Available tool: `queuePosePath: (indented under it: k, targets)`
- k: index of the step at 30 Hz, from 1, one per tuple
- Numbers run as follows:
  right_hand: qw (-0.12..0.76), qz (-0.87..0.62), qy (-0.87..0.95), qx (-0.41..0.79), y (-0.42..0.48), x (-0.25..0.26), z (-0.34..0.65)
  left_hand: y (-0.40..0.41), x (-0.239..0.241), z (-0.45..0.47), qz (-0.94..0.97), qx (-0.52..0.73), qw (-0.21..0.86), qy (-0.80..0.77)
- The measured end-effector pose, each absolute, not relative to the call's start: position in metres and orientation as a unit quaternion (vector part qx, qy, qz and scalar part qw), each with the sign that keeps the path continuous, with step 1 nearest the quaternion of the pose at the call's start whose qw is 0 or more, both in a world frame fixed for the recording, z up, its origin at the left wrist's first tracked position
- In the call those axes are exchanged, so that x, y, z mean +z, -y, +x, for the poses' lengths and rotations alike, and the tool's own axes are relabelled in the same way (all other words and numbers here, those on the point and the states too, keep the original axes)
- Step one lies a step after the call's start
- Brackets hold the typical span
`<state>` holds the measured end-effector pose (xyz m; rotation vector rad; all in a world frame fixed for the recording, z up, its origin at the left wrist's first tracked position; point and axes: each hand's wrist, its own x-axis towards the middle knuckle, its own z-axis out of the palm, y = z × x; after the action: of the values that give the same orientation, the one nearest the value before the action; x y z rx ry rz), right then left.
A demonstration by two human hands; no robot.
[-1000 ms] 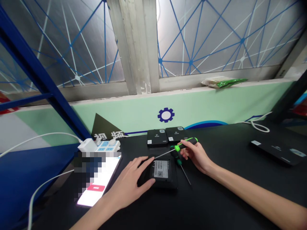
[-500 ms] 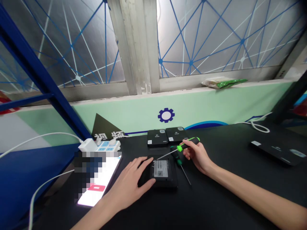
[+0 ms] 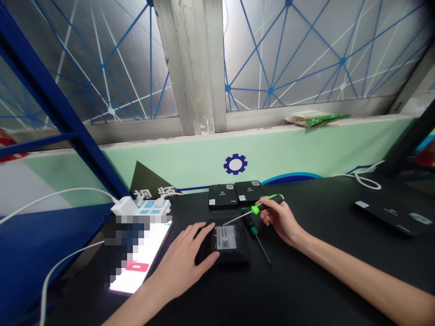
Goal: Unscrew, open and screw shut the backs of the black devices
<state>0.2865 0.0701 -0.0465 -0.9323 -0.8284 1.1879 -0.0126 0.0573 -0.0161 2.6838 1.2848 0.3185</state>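
Observation:
A flat black device [image 3: 240, 259] lies on the table with its white-labelled side up. My left hand [image 3: 181, 256] holds it at the left, forefinger at the far-left corner and thumb on the near-left edge; the other fingers and that side are partly hidden. My right hand [image 3: 280, 222] grips a green-and-black screwdriver [image 3: 268, 203] by its handle. The shaft slants down to the left, its tip at the device's far edge near my left forefinger; whether it sits in a screw is too small to tell. Under that shaft lies a dark green screwdriver [image 3: 250, 222], right of the device.
Two black boxes [image 3: 222, 196] stand side by side against the wall. At the left are a lit phone [image 3: 146, 258] and a white power strip [image 3: 152, 207] with cables. Another black device [image 3: 394, 218] lies at the right, with a white cable [image 3: 369, 182] behind it.
The labelled device has shifted very slightly to the left under my left hand. My right hand and the screwdriver have barely moved.

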Motion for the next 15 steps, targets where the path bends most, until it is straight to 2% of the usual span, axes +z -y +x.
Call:
queuePosePath:
  k: [9, 15]
  targets:
    - [0.713, -0.418, 0.412, 0.384, -0.071, -0.033, 0.300, -0.056, -0.013, -0.011, 0.891, 0.098, 0.089, -0.434]
    - [0.735, -0.409, 0.418, 0.344, -0.074, -0.030, 0.310, -0.058, -0.016, -0.013, 0.894, 0.088, 0.102, -0.427]
